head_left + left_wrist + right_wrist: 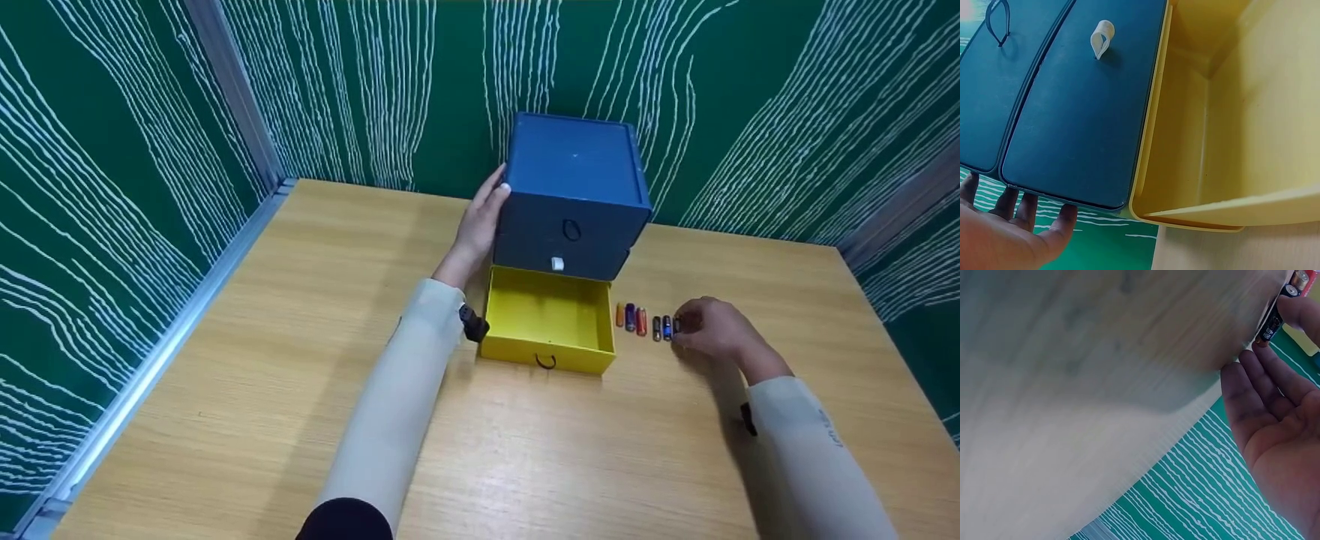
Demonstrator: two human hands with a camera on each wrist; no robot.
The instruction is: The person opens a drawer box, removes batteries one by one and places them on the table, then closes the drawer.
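Observation:
My left hand (pixel 478 225) rests against the left side of a dark blue drawer box (pixel 576 161), its fingertips along the edge in the left wrist view. The yellow bottom drawer (pixel 517 349) is pulled out, with bare floor showing inside. To its right, several small batteries stand in a row on the table, among them an orange one (pixel 620 314), a red one (pixel 641 322) and a blue one (pixel 667 328). At the row's right end my right hand (pixel 716 328) pinches a black battery (pixel 1271 325) between thumb and fingertip, close to the tabletop.
The wooden table (pixel 247 360) meets green walls (pixel 457 90) with white wavy lines behind and at the sides. On the box's front are a dark loop (pixel 571 230) and a white pull tab (pixel 557 264). A dark loop handle (pixel 545 363) hangs on the yellow drawer.

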